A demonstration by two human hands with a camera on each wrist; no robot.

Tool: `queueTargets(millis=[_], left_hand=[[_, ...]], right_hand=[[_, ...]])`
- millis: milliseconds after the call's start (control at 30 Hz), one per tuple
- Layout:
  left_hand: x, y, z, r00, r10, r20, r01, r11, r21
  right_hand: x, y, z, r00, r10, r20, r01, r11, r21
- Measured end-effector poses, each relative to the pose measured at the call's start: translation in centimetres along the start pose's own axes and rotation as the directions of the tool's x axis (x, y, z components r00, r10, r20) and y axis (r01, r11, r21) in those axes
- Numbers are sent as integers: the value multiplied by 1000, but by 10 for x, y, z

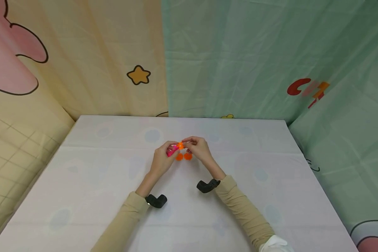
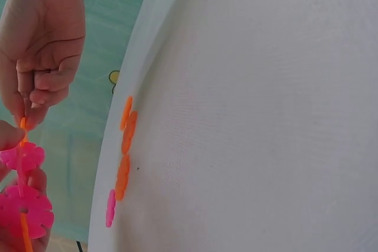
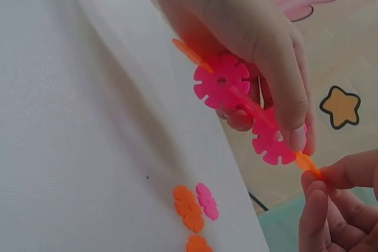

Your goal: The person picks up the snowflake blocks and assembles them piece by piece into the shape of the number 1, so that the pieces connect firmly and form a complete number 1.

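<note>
My left hand (image 1: 162, 159) grips a short chain of notched plastic snowflake discs. Two pink discs (image 3: 222, 79) face the right wrist view, joined by another pink disc (image 3: 254, 108) seen edge-on, and an orange disc (image 3: 192, 55) sticks out at one end. At the chain's other end, the fingertips of my right hand (image 1: 200, 148) pinch an orange disc (image 1: 180, 145). That disc's edge meets the neighbouring pink disc (image 2: 29, 156) beside my left thumb. Both hands are close together above the table, and the fingers partly cover the chain.
Loose orange discs (image 1: 188, 156) lie on the white-covered table (image 1: 189, 217) just below the hands. A loose pink disc (image 2: 110, 208) lies beside them in the left wrist view. Printed curtains (image 1: 255, 63) hang behind the table's far edge. Black wrist cameras (image 1: 208, 186) sit on both wrists.
</note>
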State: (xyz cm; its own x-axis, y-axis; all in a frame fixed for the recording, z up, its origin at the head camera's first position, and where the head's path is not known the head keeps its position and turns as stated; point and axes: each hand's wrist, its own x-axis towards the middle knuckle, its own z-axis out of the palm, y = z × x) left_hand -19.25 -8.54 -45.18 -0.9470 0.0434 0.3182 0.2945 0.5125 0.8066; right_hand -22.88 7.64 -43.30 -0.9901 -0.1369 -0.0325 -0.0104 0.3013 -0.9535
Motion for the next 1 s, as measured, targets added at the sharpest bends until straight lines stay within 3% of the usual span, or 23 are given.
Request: queueTargets(millis=[200, 400, 533, 733, 1000], left_hand=[[0, -1, 1, 1000, 26, -18, -25, 1000, 18], [0, -2, 0, 999, 37, -33, -37, 999, 6], [0, -3, -1, 998, 42, -40, -41, 999, 10], [0, -3, -4, 998, 18, -63, -17, 1000, 23], [0, -8, -9, 997, -26, -66, 28, 999, 31]], right_hand=[[1, 1, -1, 1000, 11, 4, -11, 1000, -5], [0, 3, -4, 999, -31, 39, 32, 999, -36], [1, 5, -7, 997, -67, 22, 69, 995, -71], [2, 10, -14, 990, -138, -34, 131, 977, -166], [11, 17, -28, 986, -152, -74, 122, 944, -307]])
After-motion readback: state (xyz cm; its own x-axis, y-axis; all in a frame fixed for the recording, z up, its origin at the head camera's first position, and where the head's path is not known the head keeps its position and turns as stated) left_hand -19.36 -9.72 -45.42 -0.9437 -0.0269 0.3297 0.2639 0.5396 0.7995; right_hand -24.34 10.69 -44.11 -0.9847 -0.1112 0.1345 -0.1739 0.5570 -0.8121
